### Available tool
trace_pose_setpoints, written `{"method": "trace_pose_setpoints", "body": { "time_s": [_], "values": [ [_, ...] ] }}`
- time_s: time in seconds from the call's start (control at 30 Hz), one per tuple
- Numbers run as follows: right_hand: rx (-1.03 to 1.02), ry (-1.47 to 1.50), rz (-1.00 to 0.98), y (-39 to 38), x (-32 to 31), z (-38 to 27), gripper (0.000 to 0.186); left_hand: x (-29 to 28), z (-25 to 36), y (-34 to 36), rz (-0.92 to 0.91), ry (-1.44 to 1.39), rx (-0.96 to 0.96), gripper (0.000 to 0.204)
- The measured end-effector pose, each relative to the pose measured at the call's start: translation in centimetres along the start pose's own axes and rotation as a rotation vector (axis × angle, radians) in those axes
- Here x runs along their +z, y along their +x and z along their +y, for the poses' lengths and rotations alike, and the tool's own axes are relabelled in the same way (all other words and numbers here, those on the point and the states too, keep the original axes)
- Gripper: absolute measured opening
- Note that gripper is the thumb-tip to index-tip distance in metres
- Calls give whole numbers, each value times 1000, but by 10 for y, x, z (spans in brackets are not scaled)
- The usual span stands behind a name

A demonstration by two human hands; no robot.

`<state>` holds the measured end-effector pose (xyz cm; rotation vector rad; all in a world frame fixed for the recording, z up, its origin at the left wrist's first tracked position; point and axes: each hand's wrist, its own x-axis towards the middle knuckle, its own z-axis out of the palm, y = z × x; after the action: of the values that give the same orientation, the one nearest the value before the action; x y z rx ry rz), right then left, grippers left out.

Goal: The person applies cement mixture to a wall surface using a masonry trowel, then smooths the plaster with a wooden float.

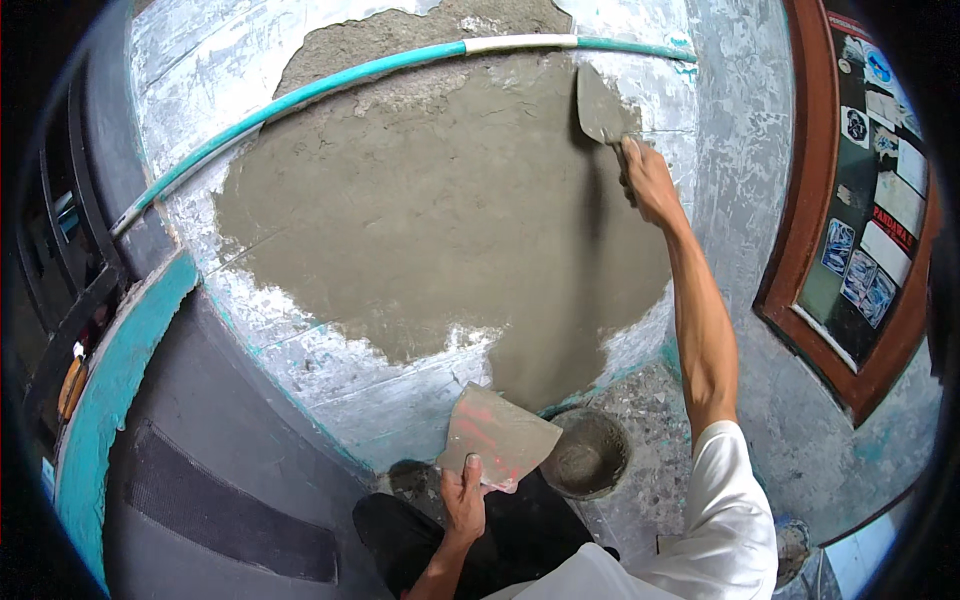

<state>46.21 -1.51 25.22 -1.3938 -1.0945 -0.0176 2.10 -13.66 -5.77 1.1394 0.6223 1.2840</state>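
Note:
My right hand (652,182) is closed round the handle of a trowel (602,106), its blade held up at the upper right of a grey mortar patch (420,210) on the wall. Whether the blade touches the mortar I cannot tell. Low in front of me, my left hand (464,500) grips a flat, mortar-smeared board (497,436) with reddish marks, thumb on top and the fingers hidden beneath. Just right of the board, a round bucket (586,453) with mortar-coated insides stands on the floor.
A turquoise pipe (370,68) with a white section crosses the wall above the wet patch. At right is a brown-framed window (830,200) with stickers. A turquoise-edged low wall (125,370) and dark metal bars (65,250) stand at left. Another container (792,550) sits at lower right.

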Motion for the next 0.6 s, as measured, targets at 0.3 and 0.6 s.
{"method": "trace_pose_setpoints", "body": {
  "time_s": [0.3, 0.6],
  "values": [
    [-248, -130, -173, -58, 119, -19, 45, 6, 4, -1, 9, -60, -26, 36],
    [-192, 94, 133, -16, 65, 40, 48, -6, 12, -2, 30, -44, 53, 35]
  ]
}}
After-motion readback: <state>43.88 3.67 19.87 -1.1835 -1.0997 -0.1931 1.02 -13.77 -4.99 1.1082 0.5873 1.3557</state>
